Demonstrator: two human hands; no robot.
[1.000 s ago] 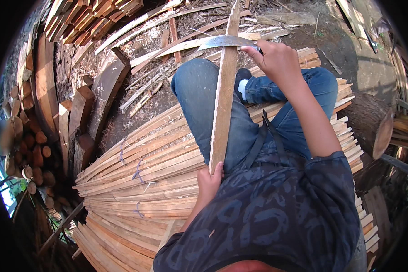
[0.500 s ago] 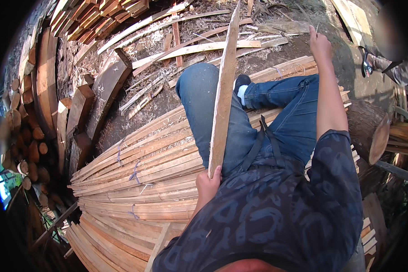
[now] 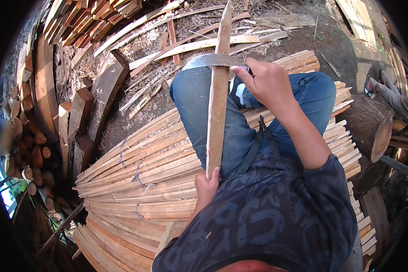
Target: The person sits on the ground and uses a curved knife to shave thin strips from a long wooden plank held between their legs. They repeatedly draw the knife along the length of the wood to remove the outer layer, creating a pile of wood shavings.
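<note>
A long wooden stake [image 3: 218, 122] with a narrowed far end stands out in front of me, running from my waist across my bent left leg. At its near end my left hand [image 3: 207, 186] is closed around it, thumb on top. My right hand [image 3: 268, 84] is closed on the handle of a curved knife [image 3: 201, 61], the handle mostly hidden by my fingers. The knife's broad grey blade points left and lies across the upper part of the stake, apparently touching it.
Tied bundles of wooden slats [image 3: 140, 177] spread beneath and beside me. Split timber [image 3: 106, 93] and stacked logs [image 3: 36, 156] stand at left, with cut slats [image 3: 93, 20] piled far left. Loose strips [image 3: 195, 46] and shavings litter the ground ahead. A log [image 3: 380, 136] and another person's legs [image 3: 392, 97] are at right.
My right hand has come down and left from far out at the right, bringing the knife onto the stake. My left hand keeps its hold. The person at right has shifted.
</note>
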